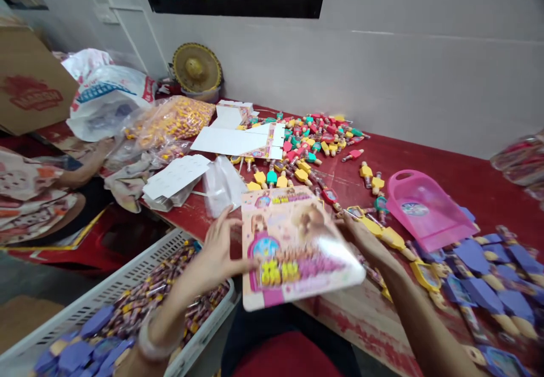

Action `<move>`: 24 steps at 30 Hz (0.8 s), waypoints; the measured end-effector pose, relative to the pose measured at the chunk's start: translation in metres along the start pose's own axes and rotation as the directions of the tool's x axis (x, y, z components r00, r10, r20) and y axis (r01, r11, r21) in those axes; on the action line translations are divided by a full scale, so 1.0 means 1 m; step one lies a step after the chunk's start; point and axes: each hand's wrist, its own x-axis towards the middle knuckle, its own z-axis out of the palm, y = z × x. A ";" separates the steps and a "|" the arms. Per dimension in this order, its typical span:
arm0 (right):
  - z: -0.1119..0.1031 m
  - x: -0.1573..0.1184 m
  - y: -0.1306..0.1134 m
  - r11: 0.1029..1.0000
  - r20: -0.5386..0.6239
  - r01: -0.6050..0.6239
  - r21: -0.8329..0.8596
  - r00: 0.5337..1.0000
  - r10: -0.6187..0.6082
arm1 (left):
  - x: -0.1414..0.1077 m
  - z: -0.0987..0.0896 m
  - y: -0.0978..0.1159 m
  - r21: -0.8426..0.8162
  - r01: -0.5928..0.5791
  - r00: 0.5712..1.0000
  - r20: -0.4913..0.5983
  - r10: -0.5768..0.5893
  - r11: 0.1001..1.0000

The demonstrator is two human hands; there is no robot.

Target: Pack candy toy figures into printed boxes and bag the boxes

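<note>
A flat pink-and-cream printed cardboard box (293,241) is tilted in front of me, above the table's near edge. My left hand (221,246) grips its left side, with the thumb across the printed front and the fingers partly behind. On the right side, my right hand (361,235) holds the box by its edge; some of its fingers are hidden. Close beyond the box lie a clear plastic bag (223,184) and several small toy tubes with yellow, green and red tops (272,177). Glare covers part of the print.
A pink scoop (429,210) and purple-topped toys (476,258) lie at right. White cartons (238,140) and a bag of yellow pieces (178,119) lie farther back. A white basket (106,286) is at lower left. Another person's arm (85,167) is at far left.
</note>
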 end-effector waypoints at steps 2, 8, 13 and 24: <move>0.007 -0.011 0.014 0.999 0.172 0.026 0.019 0.985 -0.029 | -0.032 0.043 -0.037 0.182 0.114 0.993 -0.049 -0.107 0.977; 0.086 0.034 0.047 0.922 -0.101 -0.019 -0.387 0.995 -0.022 | -0.022 0.115 -0.096 0.383 0.086 0.995 0.010 -0.098 0.920; 0.110 0.072 0.057 0.815 -0.353 0.005 -0.579 0.900 -0.256 | 0.017 0.109 -0.101 0.447 0.044 0.980 -0.191 0.048 0.894; 0.132 0.077 0.104 0.888 -0.413 0.054 -0.457 0.871 -0.266 | 0.035 0.126 -0.128 0.144 0.036 0.993 -0.113 -0.019 0.989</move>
